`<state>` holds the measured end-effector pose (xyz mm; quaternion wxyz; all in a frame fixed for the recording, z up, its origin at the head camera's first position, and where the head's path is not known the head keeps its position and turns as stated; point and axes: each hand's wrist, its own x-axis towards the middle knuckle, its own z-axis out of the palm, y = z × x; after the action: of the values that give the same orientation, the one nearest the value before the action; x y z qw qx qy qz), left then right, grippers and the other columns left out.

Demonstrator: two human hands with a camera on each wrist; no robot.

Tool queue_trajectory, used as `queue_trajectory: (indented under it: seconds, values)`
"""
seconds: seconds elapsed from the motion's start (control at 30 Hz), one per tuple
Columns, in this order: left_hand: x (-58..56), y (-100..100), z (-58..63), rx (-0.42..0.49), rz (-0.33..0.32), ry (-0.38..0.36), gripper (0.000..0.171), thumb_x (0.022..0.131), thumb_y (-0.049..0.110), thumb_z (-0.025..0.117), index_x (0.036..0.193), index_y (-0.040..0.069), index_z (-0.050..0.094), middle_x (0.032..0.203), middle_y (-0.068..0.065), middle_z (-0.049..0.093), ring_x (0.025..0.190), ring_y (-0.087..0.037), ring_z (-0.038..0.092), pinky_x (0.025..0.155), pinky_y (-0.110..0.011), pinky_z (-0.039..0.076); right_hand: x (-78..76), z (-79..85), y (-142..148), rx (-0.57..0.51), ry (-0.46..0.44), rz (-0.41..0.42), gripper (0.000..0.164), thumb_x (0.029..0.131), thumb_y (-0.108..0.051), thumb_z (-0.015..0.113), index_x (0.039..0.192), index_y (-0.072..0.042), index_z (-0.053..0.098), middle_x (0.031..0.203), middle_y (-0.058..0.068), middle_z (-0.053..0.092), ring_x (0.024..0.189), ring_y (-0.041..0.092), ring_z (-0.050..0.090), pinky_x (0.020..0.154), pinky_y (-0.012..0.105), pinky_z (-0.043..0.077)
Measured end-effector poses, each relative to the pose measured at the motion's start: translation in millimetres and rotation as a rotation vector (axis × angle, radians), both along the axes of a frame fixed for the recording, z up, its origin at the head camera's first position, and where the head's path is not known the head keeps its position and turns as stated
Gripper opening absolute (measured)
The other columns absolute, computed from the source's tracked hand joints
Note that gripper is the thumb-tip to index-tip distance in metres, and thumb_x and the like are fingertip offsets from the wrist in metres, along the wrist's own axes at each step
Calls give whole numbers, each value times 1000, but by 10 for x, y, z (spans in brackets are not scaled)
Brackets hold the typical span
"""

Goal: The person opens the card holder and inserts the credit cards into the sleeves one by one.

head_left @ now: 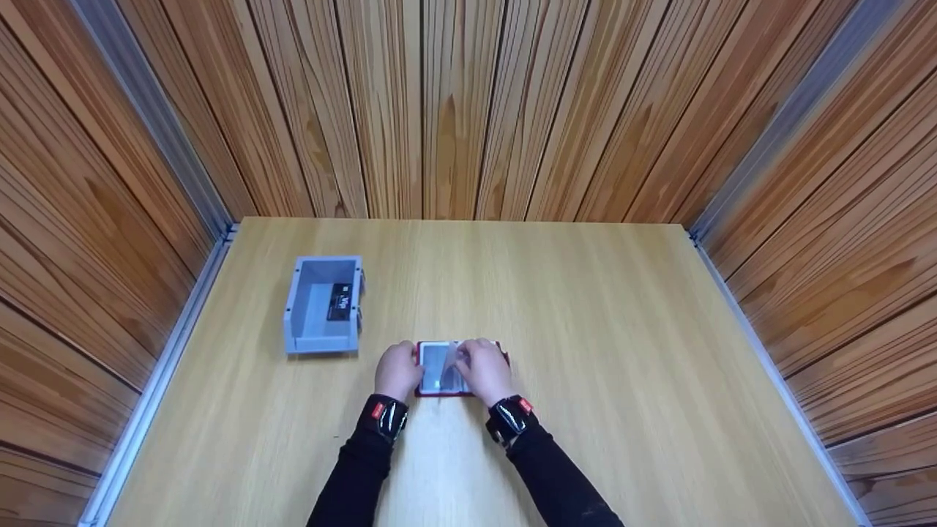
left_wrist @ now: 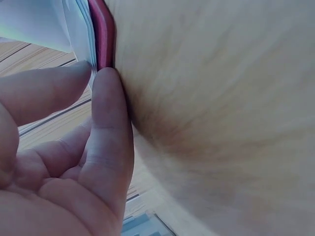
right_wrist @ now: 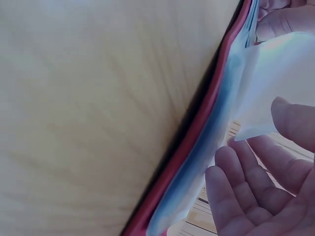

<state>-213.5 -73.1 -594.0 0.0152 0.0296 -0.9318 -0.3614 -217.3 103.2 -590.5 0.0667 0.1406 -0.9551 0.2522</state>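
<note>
A small card holder [head_left: 432, 366] with a red cover and clear plastic pages lies open on the table in front of me. My left hand [head_left: 399, 371] holds its left edge. In the left wrist view, the thumb presses the stacked pages and a finger lies against the red cover [left_wrist: 104, 37]. My right hand [head_left: 487, 372] pinches one clear page [head_left: 449, 369], which stands raised over the middle of the holder. In the right wrist view, that translucent page [right_wrist: 280, 73] runs up to the thumb and index finger, while the other fingers curl beside the holder.
A grey open-fronted bin [head_left: 322, 344] stands on the table to the left, beyond my left hand. Inside it a black card [head_left: 340, 301] with "Vip" lettering leans at the right wall. Wood-panelled walls with metal rails border the table [head_left: 585, 315].
</note>
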Motion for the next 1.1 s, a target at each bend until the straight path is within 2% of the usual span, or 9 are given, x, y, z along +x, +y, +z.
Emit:
queue_trajectory:
  seconds: [0.2, 0.53, 0.77, 0.9, 1.1]
  values:
    - [3, -4, -4, -3, -4, 25, 19, 72, 0, 77, 86, -2, 65, 76, -8, 61, 73, -29, 59, 70, -45, 48, -12, -29, -20, 7, 13, 32, 22, 85, -14, 76, 103, -4, 68, 97, 10, 68, 93, 27, 64, 85, 40, 50]
    - [0, -11, -19, 6, -12, 34, 19, 73, -1, 76, 89, -4, 66, 83, -15, 66, 79, -35, 63, 75, -48, 50, -1, -51, -60, -58, -9, 80, 25, 86, -5, 72, 111, 0, 67, 102, 12, 69, 99, 31, 64, 90, 43, 49]
    - [-14, -7, -1, 21, 2, -12, 23, 75, -1, 75, 96, -6, 67, 90, -17, 68, 87, -35, 64, 80, -47, 50, -16, -38, -83, -57, -34, 90, 33, 87, -2, 71, 118, 3, 64, 107, 15, 68, 103, 33, 63, 93, 45, 48]
    - [-16, -5, 2, 23, 5, -12, 22, 75, -1, 75, 95, -6, 68, 90, -17, 68, 86, -36, 64, 80, -48, 50, -27, -26, -93, -73, -58, 74, 38, 87, -2, 70, 124, 3, 61, 107, 16, 68, 103, 35, 63, 94, 46, 48]
    - [-13, -4, -13, 40, 14, -29, 24, 75, -1, 75, 98, -6, 68, 95, -19, 69, 91, -37, 64, 84, -48, 50, -23, -29, -93, -60, -73, 78, 33, 88, -2, 69, 120, 3, 64, 109, 17, 67, 105, 35, 62, 95, 45, 47]
